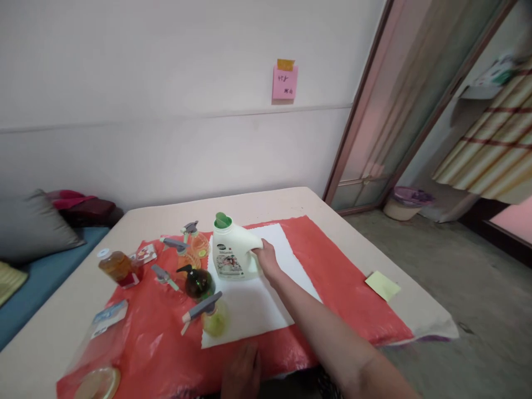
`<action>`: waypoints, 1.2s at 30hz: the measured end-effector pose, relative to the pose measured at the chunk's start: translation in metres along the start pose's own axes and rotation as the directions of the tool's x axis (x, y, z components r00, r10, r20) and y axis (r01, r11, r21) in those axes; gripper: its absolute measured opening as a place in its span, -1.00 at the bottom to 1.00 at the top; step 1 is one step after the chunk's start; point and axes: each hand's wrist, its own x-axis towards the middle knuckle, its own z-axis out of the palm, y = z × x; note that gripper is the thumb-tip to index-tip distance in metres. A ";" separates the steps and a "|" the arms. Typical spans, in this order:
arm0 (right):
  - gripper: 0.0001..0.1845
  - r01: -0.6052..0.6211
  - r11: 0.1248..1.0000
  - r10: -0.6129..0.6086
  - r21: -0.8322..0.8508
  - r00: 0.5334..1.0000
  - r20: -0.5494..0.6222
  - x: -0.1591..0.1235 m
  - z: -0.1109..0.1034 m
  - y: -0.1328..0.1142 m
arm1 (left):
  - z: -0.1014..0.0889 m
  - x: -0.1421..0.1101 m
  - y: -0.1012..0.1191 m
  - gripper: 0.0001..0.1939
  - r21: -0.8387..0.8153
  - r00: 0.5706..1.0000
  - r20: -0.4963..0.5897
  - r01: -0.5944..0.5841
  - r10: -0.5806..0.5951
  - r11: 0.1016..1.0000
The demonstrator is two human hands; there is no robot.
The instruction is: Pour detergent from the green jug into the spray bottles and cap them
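My right hand (266, 259) reaches forward and is closed round the handle of a white detergent jug (233, 250) with a green cap, which stands upright on a white paper sheet (253, 307). My left hand (242, 372) rests flat at the near edge of the red plastic sheet (341, 271), fingers together and holding nothing. Left of the jug stand several spray bottles: two orange ones (193, 244), a dark green pump bottle (198, 281) and a yellow-green sprayer (211, 317).
An amber bottle (117, 266) with a white cap and a clear bag (103, 332) lie at the left of the beige table (266, 202). A yellow sticky note (382, 285) sits at the right. Cushions (33, 227) lie on a blue bench, left. A sliding door (399, 105) stands right.
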 end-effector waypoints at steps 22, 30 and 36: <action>-0.57 -0.033 0.996 -0.001 -0.089 0.932 -0.362 -0.036 -0.161 0.031 | -0.009 0.001 0.008 -0.73 -0.069 0.992 0.100 0.078 -0.071 0.995; -0.37 0.163 0.953 -0.234 -0.255 0.931 -0.281 -0.134 -0.137 0.070 | -0.016 -0.003 0.010 -0.77 -0.172 0.990 0.045 0.142 -0.137 0.975; -0.48 0.312 0.890 -0.365 -0.331 0.924 -0.110 -0.177 -0.119 0.090 | -0.032 0.000 0.001 -0.77 -0.197 0.896 -0.142 0.390 -0.420 0.899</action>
